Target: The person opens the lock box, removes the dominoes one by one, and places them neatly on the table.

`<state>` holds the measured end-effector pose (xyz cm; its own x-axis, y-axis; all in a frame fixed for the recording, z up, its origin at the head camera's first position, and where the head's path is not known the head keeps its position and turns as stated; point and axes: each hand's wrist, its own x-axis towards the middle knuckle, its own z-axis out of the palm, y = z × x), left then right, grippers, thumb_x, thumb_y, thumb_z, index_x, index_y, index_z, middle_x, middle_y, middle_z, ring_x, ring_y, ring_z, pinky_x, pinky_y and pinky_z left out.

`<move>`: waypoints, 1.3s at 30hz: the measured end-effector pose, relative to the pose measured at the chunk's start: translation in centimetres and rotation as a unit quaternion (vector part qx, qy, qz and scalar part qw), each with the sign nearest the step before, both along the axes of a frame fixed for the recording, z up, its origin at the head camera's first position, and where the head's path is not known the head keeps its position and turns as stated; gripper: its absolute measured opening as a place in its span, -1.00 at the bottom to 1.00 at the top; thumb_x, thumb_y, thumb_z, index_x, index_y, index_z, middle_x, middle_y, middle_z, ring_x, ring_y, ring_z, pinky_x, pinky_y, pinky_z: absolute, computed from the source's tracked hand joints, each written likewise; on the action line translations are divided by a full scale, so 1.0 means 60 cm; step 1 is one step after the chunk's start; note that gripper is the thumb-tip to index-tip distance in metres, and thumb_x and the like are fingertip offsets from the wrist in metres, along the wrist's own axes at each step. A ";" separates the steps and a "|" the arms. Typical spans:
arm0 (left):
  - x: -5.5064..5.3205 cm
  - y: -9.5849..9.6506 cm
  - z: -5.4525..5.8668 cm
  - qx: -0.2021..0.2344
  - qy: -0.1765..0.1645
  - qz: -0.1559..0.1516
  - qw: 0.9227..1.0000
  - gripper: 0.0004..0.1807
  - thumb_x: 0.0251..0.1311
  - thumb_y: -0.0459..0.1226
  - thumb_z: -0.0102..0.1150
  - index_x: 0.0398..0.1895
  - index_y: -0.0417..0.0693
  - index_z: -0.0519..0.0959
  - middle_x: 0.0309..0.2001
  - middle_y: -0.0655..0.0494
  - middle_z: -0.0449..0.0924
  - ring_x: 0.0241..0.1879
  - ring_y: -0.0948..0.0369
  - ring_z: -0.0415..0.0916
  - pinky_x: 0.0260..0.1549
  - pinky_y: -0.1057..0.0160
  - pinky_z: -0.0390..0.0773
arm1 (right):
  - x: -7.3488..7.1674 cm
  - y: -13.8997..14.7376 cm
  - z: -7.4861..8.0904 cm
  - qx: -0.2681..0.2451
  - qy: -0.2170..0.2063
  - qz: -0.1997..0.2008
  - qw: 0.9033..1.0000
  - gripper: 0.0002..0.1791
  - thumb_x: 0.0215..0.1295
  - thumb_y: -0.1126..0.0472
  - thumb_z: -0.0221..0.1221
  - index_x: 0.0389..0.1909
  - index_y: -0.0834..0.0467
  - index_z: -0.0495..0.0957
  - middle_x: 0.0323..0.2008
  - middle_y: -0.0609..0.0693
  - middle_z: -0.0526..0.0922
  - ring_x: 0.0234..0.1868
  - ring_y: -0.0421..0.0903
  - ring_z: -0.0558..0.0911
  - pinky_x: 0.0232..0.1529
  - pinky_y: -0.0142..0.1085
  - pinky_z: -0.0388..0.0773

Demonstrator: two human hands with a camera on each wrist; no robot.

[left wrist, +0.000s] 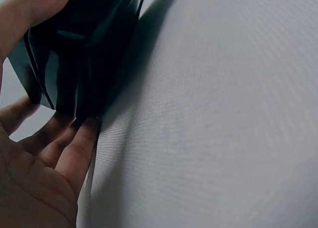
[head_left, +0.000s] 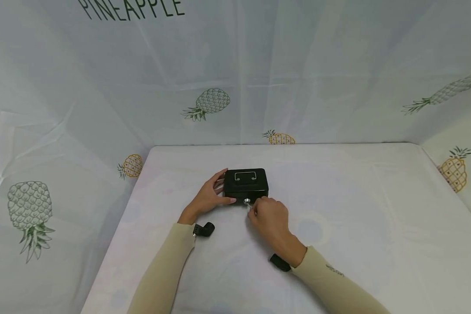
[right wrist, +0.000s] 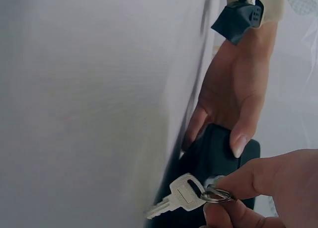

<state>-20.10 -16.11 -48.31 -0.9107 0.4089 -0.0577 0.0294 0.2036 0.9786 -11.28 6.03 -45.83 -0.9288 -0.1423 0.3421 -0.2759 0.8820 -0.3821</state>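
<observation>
Around the black box, left fingers grip; right fingers partly hide the key ring they pinch.

The box lies on the table, left grip at its left, key before it.

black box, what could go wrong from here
The loose key on the ring could get in the way of the right hand at the lock. The black box might also slide or twist if the left hand, holding its side and front, eases off.
</observation>
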 end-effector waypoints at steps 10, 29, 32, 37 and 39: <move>0.002 -0.001 0.000 -0.008 0.007 0.004 1.000 0.17 0.07 -0.54 0.54 0.71 -0.13 0.06 0.55 -0.26 0.22 0.54 -0.14 0.27 0.48 0.11 0.44 | -0.004 -0.026 0.009 0.038 0.026 -0.010 0.999 -0.52 0.04 0.39 0.34 -0.86 0.02 0.30 -0.80 -0.10 0.37 -0.74 -0.13 0.36 -0.78 -0.26 0.35; 0.006 -0.003 -0.003 -0.006 0.021 -0.001 1.000 0.18 0.06 -0.52 0.55 0.71 -0.15 0.05 0.56 -0.25 0.23 0.56 -0.12 0.24 0.52 0.07 0.39 | 0.001 -0.030 0.010 0.051 0.030 -0.005 0.998 -0.69 0.26 0.13 0.48 -0.55 0.17 0.62 -0.51 0.01 0.62 -0.42 0.02 0.65 -0.46 -0.13 0.63; 0.004 -0.003 -0.004 -0.006 0.018 -0.004 1.000 0.19 0.05 -0.51 0.56 0.72 -0.13 0.06 0.56 -0.23 0.22 0.57 -0.11 0.23 0.51 0.09 0.39 | 0.010 -0.024 0.010 0.043 0.022 0.004 0.999 -0.75 0.25 0.11 0.50 -0.44 0.17 0.67 -0.45 -0.01 0.65 -0.36 0.01 0.65 -0.42 -0.15 0.63; 0.001 -0.004 -0.008 -0.003 0.015 -0.006 1.000 0.21 0.04 -0.51 0.58 0.72 -0.11 0.05 0.55 -0.21 0.24 0.56 -0.09 0.24 0.51 0.12 0.40 | 0.019 -0.016 0.011 0.024 0.002 0.012 1.000 -0.84 0.26 0.17 0.50 -0.37 0.15 0.74 -0.40 -0.03 0.68 -0.32 0.00 0.64 -0.39 -0.18 0.59; 0.000 -0.005 -0.009 -0.002 0.015 -0.005 1.000 0.21 0.04 -0.50 0.59 0.72 -0.10 0.06 0.55 -0.19 0.25 0.56 -0.08 0.25 0.51 0.12 0.40 | 0.019 -0.016 0.011 0.021 0.000 0.015 1.000 -0.86 0.26 0.18 0.50 -0.39 0.14 0.75 -0.42 -0.05 0.68 -0.34 -0.02 0.64 -0.40 -0.20 0.57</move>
